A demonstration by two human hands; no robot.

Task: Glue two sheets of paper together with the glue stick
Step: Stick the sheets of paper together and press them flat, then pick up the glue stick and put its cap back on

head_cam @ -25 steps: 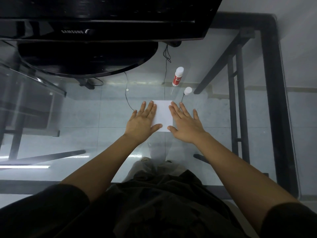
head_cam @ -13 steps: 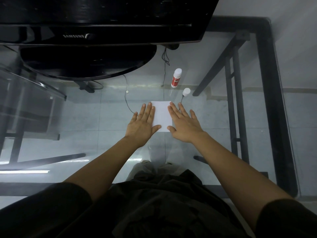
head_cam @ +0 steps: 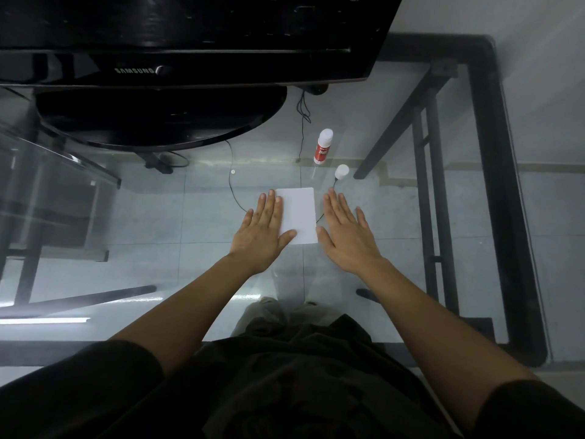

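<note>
A white paper (head_cam: 299,213) lies flat on the glass table (head_cam: 395,236); I cannot tell whether it is one sheet or two stacked. My left hand (head_cam: 264,232) rests flat and open on the paper's left edge, thumb over its lower part. My right hand (head_cam: 346,232) is flat and open just right of the paper, off its surface. The red and white glue stick (head_cam: 323,150) stands upright behind the paper. Its white cap (head_cam: 342,171) stands separately, close to my right fingertips.
A black Samsung monitor (head_cam: 177,36) on a wide black base (head_cam: 158,118) fills the back left. A thin cable (head_cam: 302,122) runs down past the glue stick. The table's black frame (head_cam: 500,185) borders the right side.
My right hand has slid to the right off the paper, uncovering its right edge. My left hand has shifted slightly left and keeps only its inner edge on the sheet.
</note>
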